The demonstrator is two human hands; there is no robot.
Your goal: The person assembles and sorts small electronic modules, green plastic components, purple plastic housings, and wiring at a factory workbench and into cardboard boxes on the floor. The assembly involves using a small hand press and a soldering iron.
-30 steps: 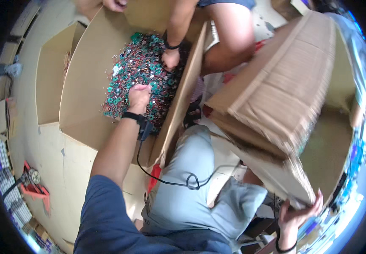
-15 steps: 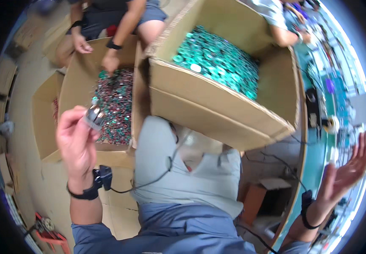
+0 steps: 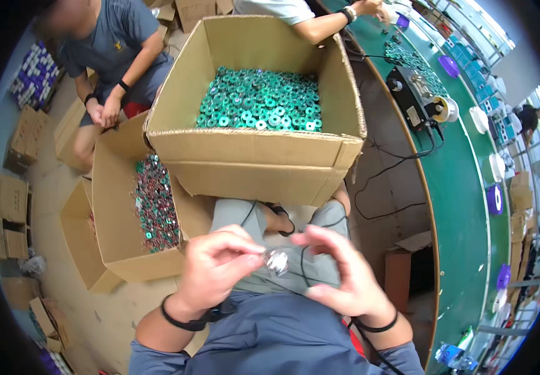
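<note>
Over my lap, my left hand [image 3: 215,265] pinches a small shiny, silvery round piece [image 3: 277,263] between thumb and fingertips; its exact kind is not clear. My right hand [image 3: 348,275] is just to the right of it, fingers and thumb apart, holding nothing. Beyond my knees stands a large cardboard box [image 3: 251,150] with many small green ring-shaped pieces [image 3: 263,103] inside. A lower cardboard box [image 3: 138,267] to its left holds a mix of dark red and green small pieces [image 3: 157,206].
A co-worker sits at the upper left, hands [image 3: 104,114] together beside the lower box. Another person's arm [image 3: 326,26] reaches over the green workbench [image 3: 454,250] on the right. A black device [image 3: 407,103] with cables sits on it. Another carton [image 3: 82,250] stands at the left.
My left hand has come right and down to my lap with the shiny piece. My right hand has come in from the far right. The co-worker's hand has left the lower box. The view has shifted.
</note>
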